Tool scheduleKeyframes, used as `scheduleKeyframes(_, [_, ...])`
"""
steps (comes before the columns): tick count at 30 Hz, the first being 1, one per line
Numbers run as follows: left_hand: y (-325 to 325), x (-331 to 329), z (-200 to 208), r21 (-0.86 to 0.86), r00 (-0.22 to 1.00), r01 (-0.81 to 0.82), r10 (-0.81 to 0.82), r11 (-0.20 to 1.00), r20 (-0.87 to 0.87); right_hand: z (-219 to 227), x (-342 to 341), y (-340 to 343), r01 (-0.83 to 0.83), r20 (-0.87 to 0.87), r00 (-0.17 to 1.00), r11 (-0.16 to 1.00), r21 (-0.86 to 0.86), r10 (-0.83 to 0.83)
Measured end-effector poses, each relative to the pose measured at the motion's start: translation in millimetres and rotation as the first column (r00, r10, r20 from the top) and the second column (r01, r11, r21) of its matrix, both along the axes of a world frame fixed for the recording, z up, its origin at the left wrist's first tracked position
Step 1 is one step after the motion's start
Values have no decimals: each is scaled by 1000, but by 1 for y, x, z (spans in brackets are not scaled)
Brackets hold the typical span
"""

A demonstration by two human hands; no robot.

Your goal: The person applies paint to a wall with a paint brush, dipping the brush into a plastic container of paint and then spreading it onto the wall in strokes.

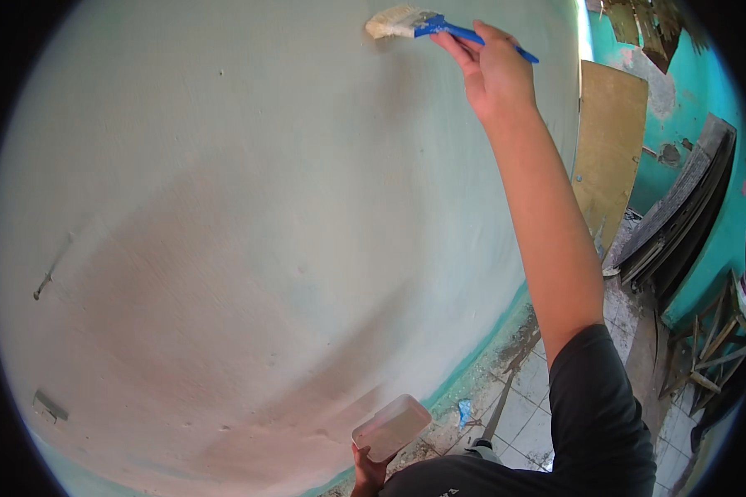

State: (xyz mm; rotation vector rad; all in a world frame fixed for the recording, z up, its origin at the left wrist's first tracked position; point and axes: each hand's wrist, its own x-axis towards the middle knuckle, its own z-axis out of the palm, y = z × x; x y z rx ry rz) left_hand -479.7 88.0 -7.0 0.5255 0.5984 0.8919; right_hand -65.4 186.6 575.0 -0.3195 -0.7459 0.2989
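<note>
High up in front of me, my right hand point(503, 74) grips a paintbrush point(429, 25) by its blue handle. Its pale, paint-coated bristles point left, at the wall point(249, 116); whether they touch it I cannot tell. Low down near my body, my left hand point(370, 470) holds a whitish rectangular plastic tub point(413, 419) from below and the side. How much paint is inside is hard to make out. Pale paint covers most of the wall, with a turquoise strip showing along its bottom edge.
A nail point(43, 286) and a small metal fitting point(50, 406) stick out of the wall at left. To the right are a tan board point(609, 149), dark stacked sheets point(680, 203) and a wooden frame point(715, 356). Debris lies on the tiled floor point(526, 398).
</note>
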Motion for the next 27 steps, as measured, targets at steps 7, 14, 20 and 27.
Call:
scheduleKeyframes(7, [2, 1, -7, 1, 999, -13, 13, 1000, -34, -215, 10, 9, -82, -303, 951, 996, -40, 66])
scheduleKeyframes(14, [5, 13, -22, -46, 999, -12, 15, 999, 52, -529, 23, -9, -199, -721, 652, 864, -462, -235])
scheduleKeyframes(20, [-13, 25, 3, 10, 993, -71, 72, 997, -99, -421, 103, 22, 25, -307, 891, 712, -702, -334])
scheduleKeyframes(27, [-16, 75, -7, -33, 999, -43, 43, 999, 5, -87, 146, 13, 212, -5, 975, 946, -246, -220])
